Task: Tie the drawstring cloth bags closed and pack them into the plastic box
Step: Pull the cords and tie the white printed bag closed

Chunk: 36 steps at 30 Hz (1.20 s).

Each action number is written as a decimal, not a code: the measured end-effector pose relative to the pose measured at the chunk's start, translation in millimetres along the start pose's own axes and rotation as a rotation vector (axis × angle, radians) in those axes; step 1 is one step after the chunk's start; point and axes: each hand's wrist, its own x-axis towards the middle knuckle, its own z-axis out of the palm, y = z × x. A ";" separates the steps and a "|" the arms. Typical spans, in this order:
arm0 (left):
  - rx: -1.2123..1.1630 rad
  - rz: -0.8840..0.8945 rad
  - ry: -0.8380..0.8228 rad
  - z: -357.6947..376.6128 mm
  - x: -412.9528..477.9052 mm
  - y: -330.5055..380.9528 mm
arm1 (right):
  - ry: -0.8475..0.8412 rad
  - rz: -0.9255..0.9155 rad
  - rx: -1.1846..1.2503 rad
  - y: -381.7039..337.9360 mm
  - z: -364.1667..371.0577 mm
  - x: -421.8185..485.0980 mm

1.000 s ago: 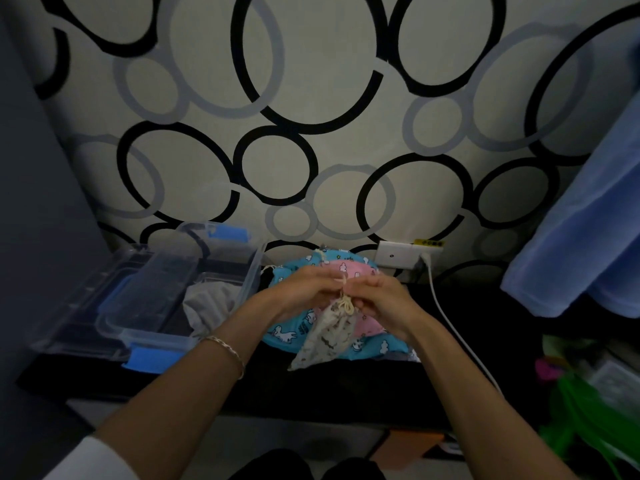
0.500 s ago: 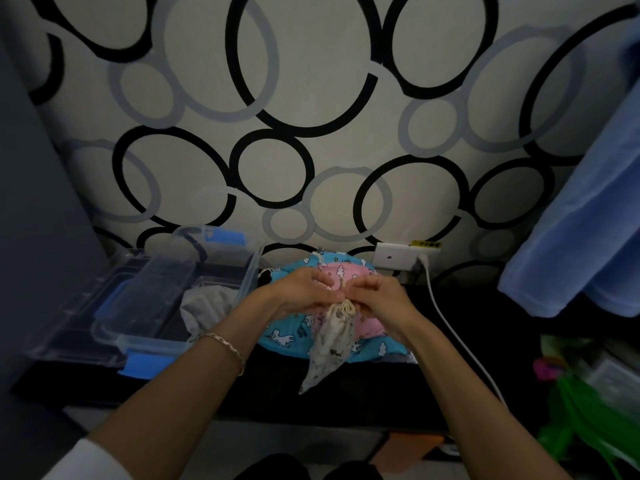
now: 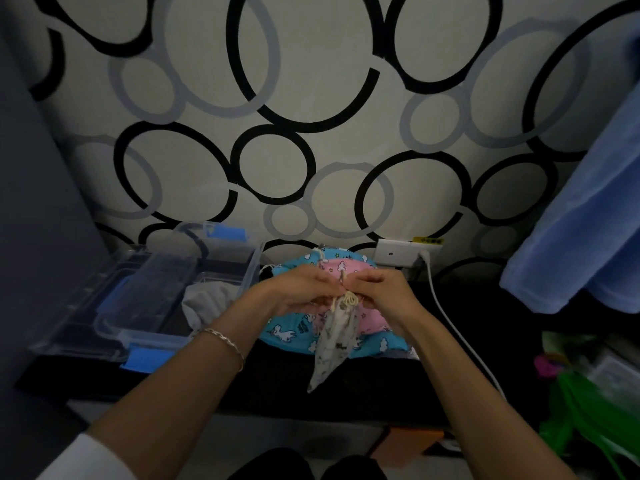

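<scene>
A small white patterned drawstring bag hangs by its gathered neck between my hands, its body pointing down. My left hand and my right hand both pinch the cream drawstring at the top of the bag. Behind them lies a pile of cloth bags: a blue one with white animals and a pink one. The clear plastic box with blue latches stands to the left, and a grey-white cloth bag lies inside it.
The bags and box rest on a dark surface against a circle-patterned wall. A white socket and its white cable run down the right. Blue cloth hangs at right; green items sit lower right.
The white bag has swung from tilted left to hanging nearly straight down, and it sits a little lower. Both hands stay at the drawstring, fingers working it.
</scene>
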 end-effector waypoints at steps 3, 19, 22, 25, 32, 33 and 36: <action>-0.093 0.037 -0.013 0.8 0.7 -5.7 | -0.014 0.007 0.025 -0.7 -2.1 0.0; 0.125 0.133 0.088 17.6 -0.1 -11.5 | -0.017 -0.199 -0.317 5.7 -1.1 -1.7; 0.149 0.125 0.066 14.4 -2.0 -11.2 | -0.044 -0.390 -0.606 4.1 0.1 -4.7; 0.182 0.109 0.027 10.5 -4.6 -5.6 | -0.092 -0.562 -0.822 3.1 -1.8 -4.3; 0.255 0.110 0.051 8.8 -10.7 4.2 | -0.059 -0.571 -0.960 2.5 1.4 -3.4; 0.278 0.126 0.071 8.7 -10.9 4.7 | -0.050 -0.545 -0.951 3.1 1.1 -2.7; 0.331 0.172 0.099 8.3 -14.2 6.5 | -0.042 -0.459 -0.878 5.8 -0.2 -2.5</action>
